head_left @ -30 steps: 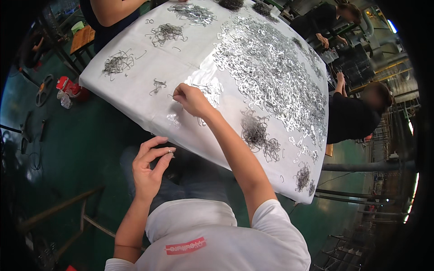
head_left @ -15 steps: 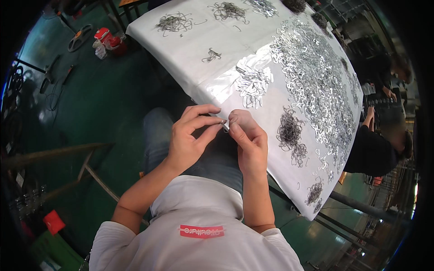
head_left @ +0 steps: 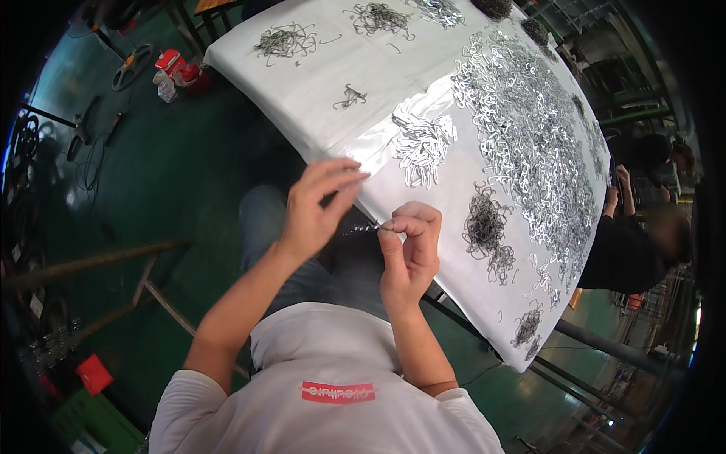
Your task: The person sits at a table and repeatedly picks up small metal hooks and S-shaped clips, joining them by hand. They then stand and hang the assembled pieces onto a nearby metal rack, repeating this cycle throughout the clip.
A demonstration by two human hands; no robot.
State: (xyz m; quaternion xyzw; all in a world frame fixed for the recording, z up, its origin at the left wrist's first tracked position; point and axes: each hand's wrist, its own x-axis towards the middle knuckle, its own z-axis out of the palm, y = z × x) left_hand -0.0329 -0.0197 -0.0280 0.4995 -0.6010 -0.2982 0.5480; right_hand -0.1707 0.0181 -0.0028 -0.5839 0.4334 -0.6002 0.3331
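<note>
My right hand (head_left: pixel 411 253) pinches a small metal hook (head_left: pixel 386 225) between thumb and fingertips, just off the near table edge. Left of those fingertips, over my lap, a small shiny metal piece (head_left: pixel 361 228) shows as a blurred streak; whether it is joined to the hook I cannot tell. My left hand (head_left: pixel 319 198) is raised apart from the right, fingers stretched toward the table edge and nothing visible in them. Closest on the white-covered table (head_left: pixel 363 129) lie a pile of flat shiny metal pieces (head_left: pixel 423 144) and a tangled pile of dark wire hooks (head_left: pixel 485 223).
A broad spread of bent metal pieces (head_left: pixel 529 129) covers the table's right part. Smaller hook piles (head_left: pixel 286 41) lie at the far left. Two people in dark clothes (head_left: pixel 624 250) are at the right side. Red containers (head_left: pixel 178 68) stand on the green floor.
My hands have moved apart: the left has lifted away toward the table and loosened its pinch, while the right has shifted slightly nearer me, still pinching. A blurred shiny piece now shows between them.
</note>
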